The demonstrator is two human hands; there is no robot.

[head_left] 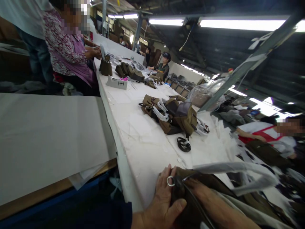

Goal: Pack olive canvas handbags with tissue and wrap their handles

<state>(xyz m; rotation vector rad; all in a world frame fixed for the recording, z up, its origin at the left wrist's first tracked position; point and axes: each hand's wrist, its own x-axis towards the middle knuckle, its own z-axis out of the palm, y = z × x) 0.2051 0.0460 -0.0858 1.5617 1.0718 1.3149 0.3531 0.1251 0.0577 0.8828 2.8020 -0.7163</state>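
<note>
A dark olive-brown handbag point(188, 203) with black trim, a zip and a metal D-ring point(170, 181) lies at the bottom right. A pale-wrapped handle point(252, 171) arches over it. My left hand point(164, 197) clasps the bag's left end, long fingers straight behind the D-ring and thumb across the near side. My right hand point(196, 187) reaches in at the bag's zipped opening. Its fingers are hidden there, so their grip does not show.
Brown bags point(171, 111) with wrapped handles lie farther along the white table point(143, 152), beside a coiled black strap point(183, 144). A white box point(116, 83) stands beyond. A pale board point(47, 136) is at left. Co-workers point(69, 54) sit around; a slanted post point(247, 60) rises right.
</note>
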